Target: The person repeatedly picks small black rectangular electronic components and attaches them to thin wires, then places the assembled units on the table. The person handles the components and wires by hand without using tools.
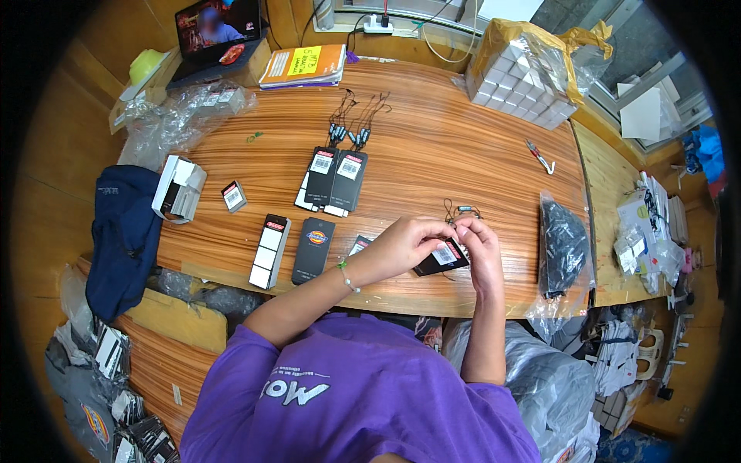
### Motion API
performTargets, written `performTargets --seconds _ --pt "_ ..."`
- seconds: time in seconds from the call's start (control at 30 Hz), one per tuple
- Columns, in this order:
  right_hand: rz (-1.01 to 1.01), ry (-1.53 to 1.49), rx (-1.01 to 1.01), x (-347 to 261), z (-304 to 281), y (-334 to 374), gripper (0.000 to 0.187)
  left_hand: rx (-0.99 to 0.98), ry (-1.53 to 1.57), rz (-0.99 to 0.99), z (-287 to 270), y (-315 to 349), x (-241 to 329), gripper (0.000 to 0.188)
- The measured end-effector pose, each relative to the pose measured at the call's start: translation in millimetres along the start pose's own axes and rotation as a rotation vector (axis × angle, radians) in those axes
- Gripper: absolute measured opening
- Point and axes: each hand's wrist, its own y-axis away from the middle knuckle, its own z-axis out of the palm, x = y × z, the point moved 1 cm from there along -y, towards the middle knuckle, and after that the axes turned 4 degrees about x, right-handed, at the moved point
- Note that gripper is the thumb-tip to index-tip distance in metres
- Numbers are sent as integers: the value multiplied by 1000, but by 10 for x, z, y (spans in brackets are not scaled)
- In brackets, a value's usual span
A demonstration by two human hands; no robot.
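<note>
Above the table's near edge, a black hang tag [441, 261] with a white sticker is between my hands. My left hand [413, 241] pinches it at its upper end. My right hand [478, 241] meets it there, fingertips closed at the dark cord [466, 210], which loops out beyond them. The exact grip is partly hidden by the fingers. To the left lie a dark grey tag stack [312, 255] and a stack of white labels with red headers [269, 253]. Farther off, two piles of stickered tags [332, 176] have their cords stretched away from me.
A small sticker stack [233, 197] and white open box [181, 189] sit left, beside a navy garment [123, 231]. Rightward are red-handled snips [538, 156] and a bag of black cords [562, 245]. Behind stand bagged white boxes [521, 77], books [302, 66] and a screen [216, 29].
</note>
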Motion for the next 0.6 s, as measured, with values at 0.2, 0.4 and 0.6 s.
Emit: performTargets --seconds 0.2,0.4,0.6 --pt "54 -128 -117 20 -31 -48 7 -36 -118 60 -37 18 -20 18" --pt "84 -435 -81 -24 -2 -121 7 -84 -126 81 1 17 -89 18" --pt "-2 -662 -62 -235 -24 -218 15 -117 -135 68 18 20 -156 19"
